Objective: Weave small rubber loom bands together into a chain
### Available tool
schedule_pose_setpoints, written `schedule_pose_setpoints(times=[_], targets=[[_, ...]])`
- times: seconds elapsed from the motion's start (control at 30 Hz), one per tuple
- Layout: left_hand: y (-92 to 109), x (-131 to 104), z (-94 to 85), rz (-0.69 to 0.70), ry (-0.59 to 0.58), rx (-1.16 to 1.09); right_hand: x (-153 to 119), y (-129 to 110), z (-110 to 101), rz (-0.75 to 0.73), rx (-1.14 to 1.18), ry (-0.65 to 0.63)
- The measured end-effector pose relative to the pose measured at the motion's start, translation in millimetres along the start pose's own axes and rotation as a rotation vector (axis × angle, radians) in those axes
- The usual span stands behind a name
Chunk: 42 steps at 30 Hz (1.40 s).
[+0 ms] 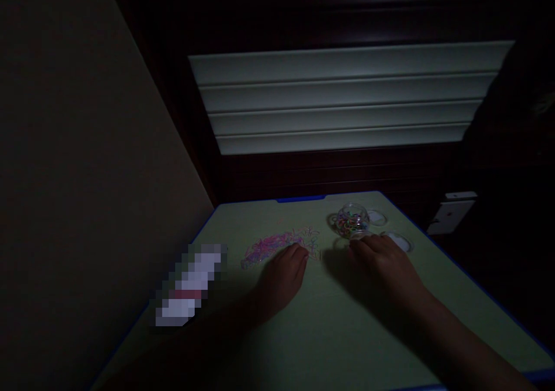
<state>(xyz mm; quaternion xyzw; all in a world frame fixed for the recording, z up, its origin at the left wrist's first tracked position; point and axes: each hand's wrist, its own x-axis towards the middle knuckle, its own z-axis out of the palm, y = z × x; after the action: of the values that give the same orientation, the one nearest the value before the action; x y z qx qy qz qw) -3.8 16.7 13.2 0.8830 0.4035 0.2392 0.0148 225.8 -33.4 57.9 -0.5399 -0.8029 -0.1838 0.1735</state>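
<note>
A loose pile of thin pink and purple bands (271, 245), which look like small rubber bands, is spread over the middle of the table. My left hand (284, 272) rests at the pile's near right side, its fingers closed together; what they pinch, if anything, is hidden. To the right, my right hand (384, 261) is lowered over the table with its fingers curled, and I cannot make out what is in them. Just beyond it stands a clear round jar (352, 221) holding multicoloured bands. A clear rim, partly hidden, shows between that jar and my right fingers.
Two round clear lids, one behind (376, 217) and one nearer (402, 243), lie right of the jar. A blurred-out pale object (191, 287) lies at the table's left edge. The pale table (338, 327) has a blue edge. A white box (451, 216) stands beyond its right side.
</note>
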Motion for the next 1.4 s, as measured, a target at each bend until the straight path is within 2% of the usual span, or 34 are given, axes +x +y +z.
schedule_pose_setpoints(times=[0.17,0.37,0.63,1.0,1.4], targets=[[-7,1,-6.8,-0.031,-0.023,0.080,1,-2,2,-0.040,0.022,0.021],[-17,0,-8.5,-0.073,-0.120,0.270,1,-2,0,-0.051,0.044,0.022],[-14,-2,-8.0,-0.066,-0.188,0.365,0,0,4,-0.052,0.023,0.058],[-22,-2,1.4,-0.009,-0.114,0.446,0,-4,-3,-0.070,0.033,0.026],[-14,0,-2.9,-0.023,-0.151,0.496,0,-4,-2,-0.079,0.037,0.027]])
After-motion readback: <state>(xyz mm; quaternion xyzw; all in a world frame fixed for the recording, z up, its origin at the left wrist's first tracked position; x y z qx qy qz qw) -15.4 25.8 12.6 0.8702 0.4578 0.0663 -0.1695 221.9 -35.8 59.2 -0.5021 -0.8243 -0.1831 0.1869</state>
